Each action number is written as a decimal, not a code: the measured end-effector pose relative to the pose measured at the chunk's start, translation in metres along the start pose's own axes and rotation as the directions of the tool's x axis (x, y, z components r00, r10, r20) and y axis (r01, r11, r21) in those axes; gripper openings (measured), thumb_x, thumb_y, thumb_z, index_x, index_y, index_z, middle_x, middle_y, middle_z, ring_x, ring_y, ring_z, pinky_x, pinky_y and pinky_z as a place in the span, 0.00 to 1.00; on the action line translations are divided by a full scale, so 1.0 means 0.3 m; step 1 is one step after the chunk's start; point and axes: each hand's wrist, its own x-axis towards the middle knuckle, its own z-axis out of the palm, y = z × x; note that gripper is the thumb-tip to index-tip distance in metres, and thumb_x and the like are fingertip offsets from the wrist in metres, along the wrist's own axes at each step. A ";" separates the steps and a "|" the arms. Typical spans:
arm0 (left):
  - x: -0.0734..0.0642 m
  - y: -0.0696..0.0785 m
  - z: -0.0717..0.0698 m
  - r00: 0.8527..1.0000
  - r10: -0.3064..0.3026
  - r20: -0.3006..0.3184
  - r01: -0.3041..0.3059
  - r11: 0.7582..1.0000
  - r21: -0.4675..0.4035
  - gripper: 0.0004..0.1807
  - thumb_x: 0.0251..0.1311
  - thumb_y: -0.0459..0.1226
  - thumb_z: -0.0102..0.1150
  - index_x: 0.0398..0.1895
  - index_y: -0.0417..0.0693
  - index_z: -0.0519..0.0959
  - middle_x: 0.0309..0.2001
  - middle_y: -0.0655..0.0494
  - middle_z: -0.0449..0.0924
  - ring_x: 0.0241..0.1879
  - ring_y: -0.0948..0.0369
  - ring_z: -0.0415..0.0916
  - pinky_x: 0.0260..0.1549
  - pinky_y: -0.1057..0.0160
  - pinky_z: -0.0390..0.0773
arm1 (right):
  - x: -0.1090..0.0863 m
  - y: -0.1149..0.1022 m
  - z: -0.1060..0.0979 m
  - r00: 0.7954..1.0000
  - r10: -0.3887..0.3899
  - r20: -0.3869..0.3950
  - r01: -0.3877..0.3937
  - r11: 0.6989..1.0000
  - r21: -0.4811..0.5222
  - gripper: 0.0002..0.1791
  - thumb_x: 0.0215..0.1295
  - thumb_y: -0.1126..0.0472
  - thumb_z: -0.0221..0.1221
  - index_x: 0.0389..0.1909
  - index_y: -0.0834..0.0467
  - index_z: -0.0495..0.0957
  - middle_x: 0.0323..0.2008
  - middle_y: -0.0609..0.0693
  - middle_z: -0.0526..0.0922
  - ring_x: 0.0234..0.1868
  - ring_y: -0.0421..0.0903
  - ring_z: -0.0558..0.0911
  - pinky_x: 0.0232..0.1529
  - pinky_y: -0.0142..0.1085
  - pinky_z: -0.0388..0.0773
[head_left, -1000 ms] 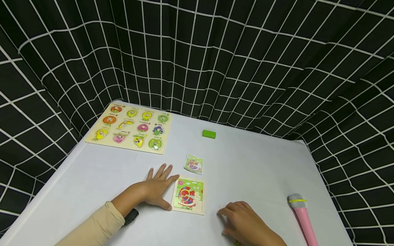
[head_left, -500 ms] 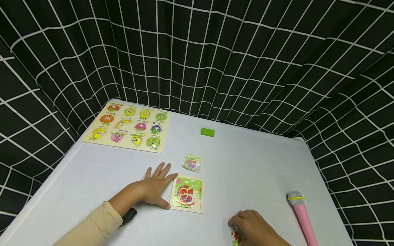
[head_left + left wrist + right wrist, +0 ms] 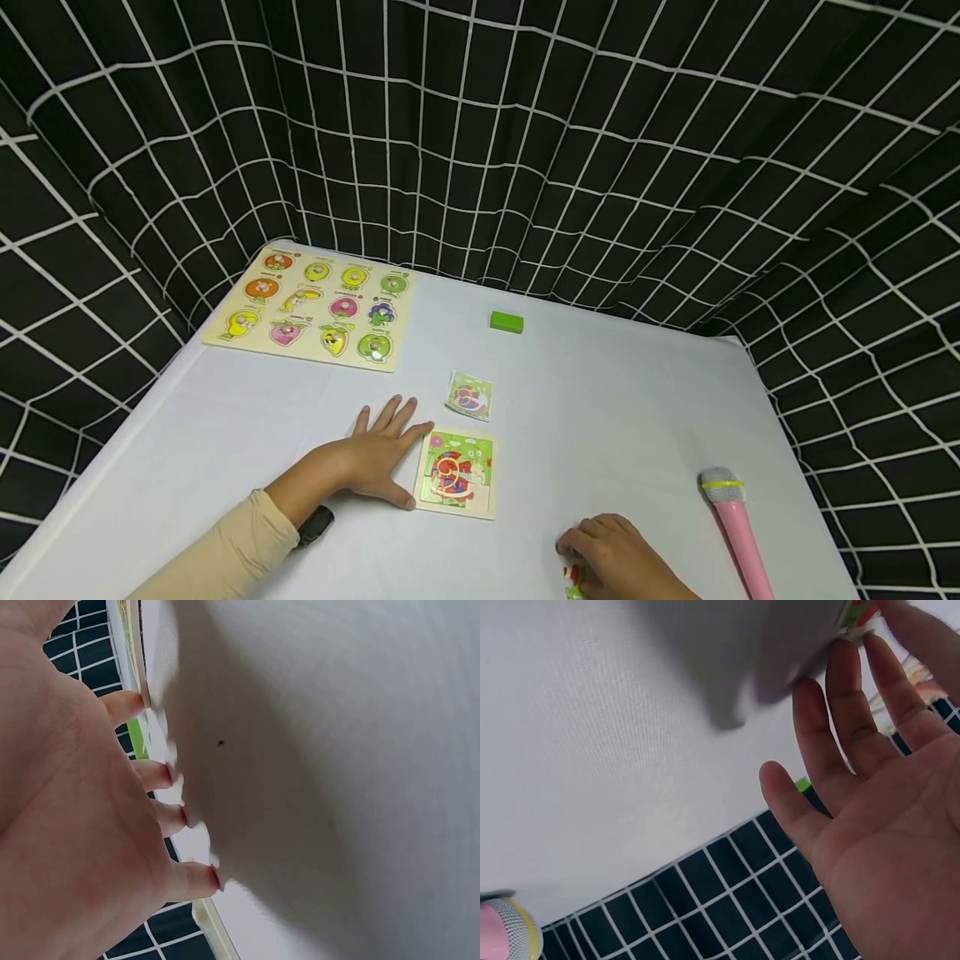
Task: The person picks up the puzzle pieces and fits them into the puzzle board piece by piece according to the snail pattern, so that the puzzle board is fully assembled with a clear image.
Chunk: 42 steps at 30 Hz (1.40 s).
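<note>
My left hand (image 3: 378, 462) rests on the white cloth with its fingers spread, the thumb and index fingertip right at the left edge of a square wooden snail puzzle (image 3: 455, 473). Pale bare board shows in the puzzle's lower right corner. Near the front edge of the view, my right hand (image 3: 622, 558) pinches a red and green puzzle piece (image 3: 573, 581) between thumb and fingers, low over the table. In the right wrist view, only a corner of that piece (image 3: 859, 613) shows by the fingertips. A small snail picture card (image 3: 470, 396) lies just beyond the puzzle.
A fruit knob puzzle board (image 3: 311, 310) lies at the back left. Behind the card sits a green block (image 3: 507, 322). A pink toy microphone (image 3: 735, 525) lies to the right of my right hand. Black gridded curtains (image 3: 480, 142) surround the table.
Over the last second my right hand has shifted slightly right and nearer to me, and the puzzle piece in it shows more. My left hand has stayed beside the snail puzzle.
</note>
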 end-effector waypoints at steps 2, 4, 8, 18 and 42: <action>0.002 -0.003 0.003 1.000 0.007 0.001 -0.007 1.000 -0.001 0.59 0.43 0.60 0.71 0.76 0.52 0.53 0.77 0.40 0.34 0.76 0.42 0.27 0.65 0.29 0.35 | -0.002 -0.006 0.004 1.000 0.012 0.005 -0.012 1.000 0.007 0.20 0.38 0.59 0.76 0.35 0.47 0.81 0.31 0.30 0.76 0.39 0.39 0.77 0.48 0.54 0.74; 0.005 -0.007 0.006 1.000 0.008 0.000 -0.008 1.000 -0.001 0.59 0.43 0.60 0.71 0.76 0.52 0.53 0.77 0.39 0.34 0.76 0.41 0.27 0.65 0.29 0.35 | -0.004 -0.009 0.007 1.000 0.014 0.005 -0.014 1.000 0.005 0.19 0.39 0.56 0.76 0.34 0.46 0.81 0.32 0.32 0.77 0.40 0.40 0.77 0.48 0.55 0.75; 0.008 -0.010 0.009 1.000 0.001 0.000 -0.001 1.000 0.007 0.59 0.43 0.61 0.71 0.76 0.53 0.52 0.78 0.41 0.34 0.76 0.42 0.26 0.66 0.30 0.35 | -0.007 -0.010 0.015 1.000 0.006 0.008 -0.006 1.000 0.002 0.18 0.39 0.55 0.77 0.33 0.45 0.81 0.33 0.33 0.78 0.41 0.43 0.77 0.47 0.55 0.75; 0.005 -0.003 0.006 1.000 -0.007 0.005 0.007 1.000 0.018 0.59 0.43 0.61 0.71 0.76 0.54 0.52 0.78 0.41 0.34 0.76 0.43 0.27 0.66 0.31 0.37 | -0.010 -0.009 0.020 0.999 -0.041 -0.018 0.040 0.999 -0.008 0.14 0.46 0.60 0.73 0.31 0.42 0.79 0.33 0.31 0.76 0.40 0.38 0.76 0.48 0.52 0.75; -0.001 -0.003 0.000 1.000 -0.014 0.013 0.014 1.000 0.009 0.59 0.43 0.62 0.70 0.77 0.55 0.52 0.78 0.42 0.34 0.76 0.44 0.27 0.67 0.31 0.37 | 0.338 -0.202 -0.018 0.974 -0.057 -0.218 0.030 0.992 -0.121 0.12 0.49 0.59 0.72 0.36 0.48 0.82 0.36 0.41 0.82 0.43 0.43 0.78 0.56 0.46 0.70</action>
